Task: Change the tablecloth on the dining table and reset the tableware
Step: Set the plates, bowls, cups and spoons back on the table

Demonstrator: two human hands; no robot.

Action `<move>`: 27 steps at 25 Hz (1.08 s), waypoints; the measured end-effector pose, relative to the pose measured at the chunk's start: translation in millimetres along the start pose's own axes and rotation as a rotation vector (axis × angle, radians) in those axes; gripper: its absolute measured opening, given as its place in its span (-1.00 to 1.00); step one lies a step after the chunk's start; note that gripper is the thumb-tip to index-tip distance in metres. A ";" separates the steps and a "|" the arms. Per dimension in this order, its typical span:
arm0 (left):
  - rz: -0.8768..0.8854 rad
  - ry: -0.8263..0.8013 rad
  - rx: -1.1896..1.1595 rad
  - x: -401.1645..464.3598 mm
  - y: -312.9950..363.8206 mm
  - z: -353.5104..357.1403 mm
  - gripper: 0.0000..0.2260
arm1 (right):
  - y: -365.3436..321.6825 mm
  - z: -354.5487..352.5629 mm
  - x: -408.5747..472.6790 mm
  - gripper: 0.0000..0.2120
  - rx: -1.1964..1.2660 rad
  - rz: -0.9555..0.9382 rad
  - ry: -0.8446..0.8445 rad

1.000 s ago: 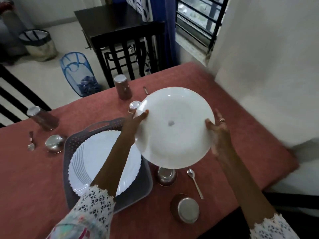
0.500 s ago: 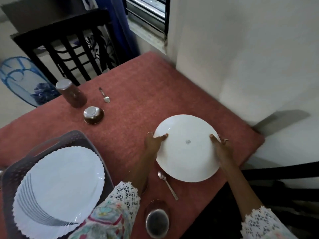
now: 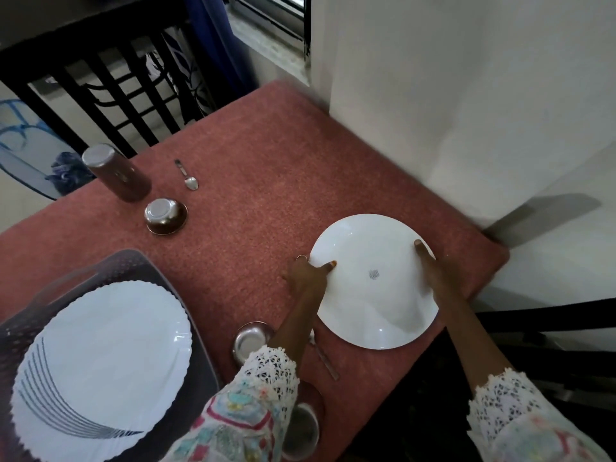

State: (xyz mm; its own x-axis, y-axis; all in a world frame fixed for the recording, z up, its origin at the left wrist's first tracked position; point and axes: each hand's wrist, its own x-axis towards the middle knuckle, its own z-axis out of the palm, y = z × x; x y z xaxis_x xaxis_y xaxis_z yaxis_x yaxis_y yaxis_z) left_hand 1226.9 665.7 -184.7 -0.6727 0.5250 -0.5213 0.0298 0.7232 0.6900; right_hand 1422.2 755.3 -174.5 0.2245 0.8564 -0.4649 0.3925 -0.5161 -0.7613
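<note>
White plate (image 3: 373, 285) is lying upside down between both hands near the desk's (image 3: 266, 145) right edge.
Left hand (image 3: 308, 273) is pinching its nine o'clock rim; right hand (image 3: 430, 271) is pinching two o'clock, equally near.

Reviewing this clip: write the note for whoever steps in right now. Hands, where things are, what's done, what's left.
Left hand and right hand both grip the upturned white plate at its rim, on the red tablecloth near the table's right corner.
Scalloped plates are stacked in the grey tray.
Far setting: inverted tumbler, bowl, spoon.
Done: cloth on, cups, bowls and spoons out.
Left: release this plate, set out the rest.
</note>
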 end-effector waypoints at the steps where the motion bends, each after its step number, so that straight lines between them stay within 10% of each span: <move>1: 0.010 0.008 0.019 -0.8 0.3 1.7 -0.43 | -2.5 -0.7 2.6 -0.38 -0.031 0.011 -0.014; 15: -0.013 -0.081 -0.106 5.4 -7.6 -7.2 -0.47 | -15.8 -9.6 6.4 -0.18 -0.163 0.042 -0.104; 22: -0.113 -0.077 -0.455 41.8 -14.5 -58.7 -0.47 | -69.2 40.5 8.7 -0.53 0.093 0.012 -0.104; 27: -0.074 -0.090 -0.817 92.9 5.8 -97.7 -0.50 | -109.4 127.6 26.3 -0.21 0.103 -0.019 -0.100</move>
State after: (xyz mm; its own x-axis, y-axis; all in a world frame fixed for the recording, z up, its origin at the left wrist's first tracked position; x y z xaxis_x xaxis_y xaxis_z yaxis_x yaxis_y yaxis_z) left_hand 1092.4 674.9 -180.1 -0.5891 0.5477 -0.5942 -0.5829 0.2213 0.7818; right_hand 1271.3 832.9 -161.1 0.1263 0.8631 -0.4889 0.3006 -0.5030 -0.8103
